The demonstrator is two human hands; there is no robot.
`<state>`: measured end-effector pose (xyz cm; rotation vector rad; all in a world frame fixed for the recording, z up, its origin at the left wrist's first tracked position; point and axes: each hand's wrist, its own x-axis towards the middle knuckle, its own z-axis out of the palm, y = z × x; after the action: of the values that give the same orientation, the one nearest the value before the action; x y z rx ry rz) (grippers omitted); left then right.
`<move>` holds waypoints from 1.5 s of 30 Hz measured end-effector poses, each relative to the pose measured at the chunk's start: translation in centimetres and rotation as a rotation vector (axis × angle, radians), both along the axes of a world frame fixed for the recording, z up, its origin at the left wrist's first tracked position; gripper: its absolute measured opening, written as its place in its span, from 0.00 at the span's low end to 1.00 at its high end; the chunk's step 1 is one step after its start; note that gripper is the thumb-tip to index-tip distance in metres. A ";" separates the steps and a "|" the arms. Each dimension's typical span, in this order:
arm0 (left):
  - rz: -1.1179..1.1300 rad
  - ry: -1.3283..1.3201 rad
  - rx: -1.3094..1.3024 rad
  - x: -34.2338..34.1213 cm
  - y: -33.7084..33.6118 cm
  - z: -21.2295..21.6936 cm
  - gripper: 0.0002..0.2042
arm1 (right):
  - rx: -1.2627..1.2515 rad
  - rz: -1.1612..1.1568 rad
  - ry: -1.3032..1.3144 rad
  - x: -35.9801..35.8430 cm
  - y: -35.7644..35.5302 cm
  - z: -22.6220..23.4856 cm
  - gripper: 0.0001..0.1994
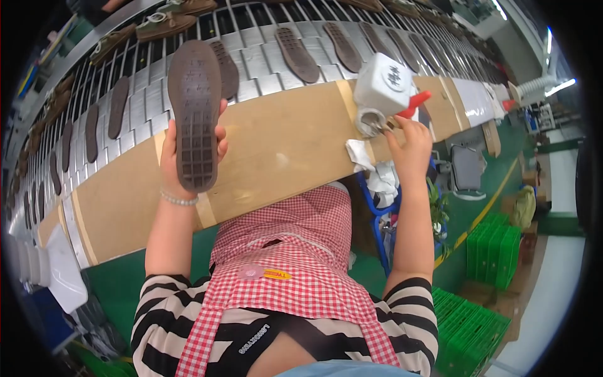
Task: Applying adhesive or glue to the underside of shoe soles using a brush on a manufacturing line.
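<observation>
My left hand (171, 157) holds a dark brown shoe sole (195, 113) upright above the wooden bench (270, 151), tread side toward me. A bead bracelet circles that wrist. My right hand (409, 147) reaches to the bench's right part and grips a small brush handle at a round metal pot (370, 121). A white plastic can (384, 83) with a red spout stands just behind the pot. White rags (361, 154) lie by the bench edge beside my right hand.
Behind the bench runs a slatted metal conveyor (264, 60) with several brown soles (295, 53) and a few finished shoes (164, 24) at the far left. Green plastic crates (493, 251) stand on the green floor at right. A white tray (63, 270) sits at lower left.
</observation>
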<state>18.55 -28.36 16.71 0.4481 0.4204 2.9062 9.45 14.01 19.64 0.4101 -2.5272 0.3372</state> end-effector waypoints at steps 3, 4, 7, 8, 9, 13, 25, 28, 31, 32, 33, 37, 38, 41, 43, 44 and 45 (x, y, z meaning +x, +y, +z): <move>-0.037 -0.067 0.013 1.2 1.7 -0.4 0.31 | 0.017 -0.032 -0.022 -0.6 0.0 -0.9 0.19; -0.012 -0.156 -0.008 1.7 2.2 -0.2 0.31 | 0.019 -0.028 -0.022 -1.0 -0.1 -1.2 0.18; -0.014 -0.250 0.014 2.4 2.8 -0.2 0.29 | 0.037 -0.028 -0.045 -1.7 -0.5 -1.6 0.18; -0.043 -0.256 0.057 2.4 2.9 -0.3 0.29 | 0.040 -0.025 -0.055 -1.9 -0.5 -1.7 0.18; -0.041 -0.256 0.055 2.6 3.0 -0.5 0.29 | 0.037 -0.023 -0.055 -2.1 -0.6 -1.9 0.18; -0.035 -0.352 0.083 3.2 3.1 -1.0 0.29 | 0.048 -0.001 -0.053 -2.2 -1.4 -1.6 0.18; -0.352 -0.458 0.250 3.1 7.5 -3.0 0.25 | -0.591 0.030 -0.356 2.8 -0.7 3.5 0.20; -0.340 -0.484 0.122 4.2 8.5 -2.1 0.23 | -0.647 0.373 -0.259 6.3 -6.1 6.6 0.22; -0.361 -0.509 0.046 4.6 9.4 -1.2 0.24 | -0.384 0.495 -0.163 7.6 -9.5 7.5 0.22; -0.363 -0.500 0.019 4.9 9.6 -0.9 0.25 | -0.389 0.483 -0.168 8.0 -10.0 7.4 0.22; -0.372 -0.506 0.016 5.2 9.7 -0.6 0.25 | -0.322 0.524 -0.139 8.2 -10.4 7.4 0.22; -0.408 -0.474 -0.091 5.6 9.8 0.5 0.27 | -0.192 0.594 -0.072 8.6 -11.1 7.2 0.25; -0.419 -0.457 -0.133 5.6 9.8 0.6 0.27 | -0.195 0.593 -0.075 8.7 -11.1 7.1 0.25; -0.421 -0.444 -0.067 5.9 9.9 0.4 0.26 | -0.194 0.598 -0.077 9.1 -11.5 6.7 0.22; -0.367 -0.497 -0.079 6.1 10.3 1.0 0.25 | -0.221 0.658 -0.136 9.9 -11.7 6.6 0.21; -0.317 -0.545 -0.092 6.2 10.5 1.2 0.24 | -0.210 0.676 -0.154 10.1 -11.7 6.4 0.22; -0.314 -0.548 -0.092 6.1 10.6 1.0 0.24 | -0.213 0.678 -0.157 10.4 -11.8 6.4 0.22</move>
<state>24.66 -17.79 17.66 -0.2743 0.3541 2.5424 19.89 2.18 26.03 1.1892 -2.3900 0.9099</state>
